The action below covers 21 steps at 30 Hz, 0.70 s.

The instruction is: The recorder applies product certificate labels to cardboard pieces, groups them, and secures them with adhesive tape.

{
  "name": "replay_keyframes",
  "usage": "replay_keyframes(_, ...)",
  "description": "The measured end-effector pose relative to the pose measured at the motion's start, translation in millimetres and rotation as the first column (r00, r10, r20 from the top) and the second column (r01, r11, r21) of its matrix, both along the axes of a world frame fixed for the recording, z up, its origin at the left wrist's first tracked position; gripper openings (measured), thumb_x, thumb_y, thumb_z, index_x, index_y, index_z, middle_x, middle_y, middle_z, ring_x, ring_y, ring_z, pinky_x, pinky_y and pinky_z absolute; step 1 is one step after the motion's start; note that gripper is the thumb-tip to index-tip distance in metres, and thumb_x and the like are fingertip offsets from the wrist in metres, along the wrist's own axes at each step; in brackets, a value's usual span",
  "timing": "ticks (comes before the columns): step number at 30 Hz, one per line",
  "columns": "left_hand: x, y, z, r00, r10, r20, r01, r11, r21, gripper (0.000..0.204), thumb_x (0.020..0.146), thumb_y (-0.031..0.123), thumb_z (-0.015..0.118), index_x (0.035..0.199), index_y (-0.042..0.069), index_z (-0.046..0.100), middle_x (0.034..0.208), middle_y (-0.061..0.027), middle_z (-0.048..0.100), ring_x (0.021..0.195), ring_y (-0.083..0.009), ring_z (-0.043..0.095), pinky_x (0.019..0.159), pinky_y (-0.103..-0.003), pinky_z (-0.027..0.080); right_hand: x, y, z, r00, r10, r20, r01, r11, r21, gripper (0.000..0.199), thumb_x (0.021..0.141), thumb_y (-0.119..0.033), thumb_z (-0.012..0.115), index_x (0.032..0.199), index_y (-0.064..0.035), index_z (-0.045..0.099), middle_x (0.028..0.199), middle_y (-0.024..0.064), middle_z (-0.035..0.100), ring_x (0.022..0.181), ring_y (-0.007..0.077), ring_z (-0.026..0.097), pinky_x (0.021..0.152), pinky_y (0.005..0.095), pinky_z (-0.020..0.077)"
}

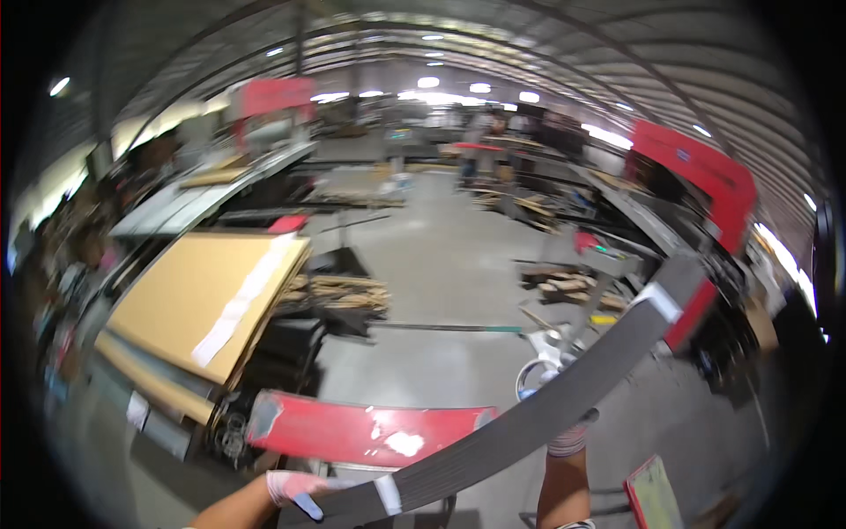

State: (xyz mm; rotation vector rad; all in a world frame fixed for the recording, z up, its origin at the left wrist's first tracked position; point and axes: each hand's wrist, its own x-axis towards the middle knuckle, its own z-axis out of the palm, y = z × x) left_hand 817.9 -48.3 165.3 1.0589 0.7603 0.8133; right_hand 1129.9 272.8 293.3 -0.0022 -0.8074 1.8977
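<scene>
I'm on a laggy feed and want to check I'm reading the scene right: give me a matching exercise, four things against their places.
Things:
1. long dark grey strip
2. stack of tan boards
3. red panel with chipped paint
4. large red machine

Places:
A. far right of the hall
B. held across the lower view by left hand and right hand
C. left side, with a pale strip lying on top
D. low in the middle, just beyond the strip

Pairs: 1-B, 2-C, 3-D, 4-A
</scene>
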Motion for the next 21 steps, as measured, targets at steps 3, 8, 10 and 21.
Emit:
replay_keyframes(3, -20, -109, -17, 0.804, 0.283, -0.523, -0.195, 0.956, 0.218, 0.100, 0.076, 0.028, 0.085, 0.154, 0.007, 0.027, 0.156, -0.0146, 0.033, 0.143, -0.0222, 0.030, 0.118, -0.039, 0.024, -79, -25, -35, 0.776, 0.623, -0.097, -0.627, 0.746, -0.225, 0.055, 0.094, -0.045, 0.063, 0.128, -0.0028, 0.052, 0.101, 0.0157, 0.064, 0.086, 0.0258, 0.064, 0.079, 0.0357, 0.0533)
replay_keyframes(8, 56, -244, -92, 0.144, 0.836, -0.529, -0.727, 0.452, 0.517, 0.099, 0.069, 0.040, 0.086, 0.148, 0.005, 0.036, 0.145, -0.0184, 0.046, 0.135, -0.0312, 0.043, 0.115, -0.042, 0.032, -222, -270, -166, 0.724, 0.111, 0.680, -0.689, 0.093, 0.719, 0.074, 0.089, -0.047, 0.067, 0.143, -0.0034, 0.043, 0.136, 0.0244, 0.055, 0.115, 0.0328, 0.061, 0.101, 0.0431, 0.0477)
replay_keyframes(10, 68, -252, -137, -0.030, 0.962, 0.273, -0.884, 0.101, -0.456, 0.086, 0.070, 0.037, 0.085, 0.140, 0.004, 0.047, 0.139, -0.0140, 0.054, 0.130, -0.0299, 0.049, 0.112, -0.044, 0.036, -251, -308, -266, 0.360, 0.032, 0.932, -0.931, -0.059, 0.362, 0.078, 0.083, -0.045, 0.073, 0.143, -0.0054, 0.042, 0.142, 0.0199, 0.049, 0.125, 0.0340, 0.053, 0.106, 0.0452, 0.0429)
replay_keyframes(21, 27, -338, -243, -0.403, 0.551, 0.731, -0.731, 0.288, -0.619, 0.046, 0.098, 0.035, 0.045, 0.129, 0.002, 0.054, 0.133, -0.0183, 0.057, 0.121, -0.0355, 0.057, 0.104, -0.053, 0.046, -324, -430, -278, -0.460, 0.888, 0.026, -0.416, -0.189, -0.889, 0.041, 0.101, -0.030, 0.048, 0.131, -0.0025, 0.051, 0.132, 0.0174, 0.059, 0.119, 0.0349, 0.058, 0.098, 0.0527, 0.0504)
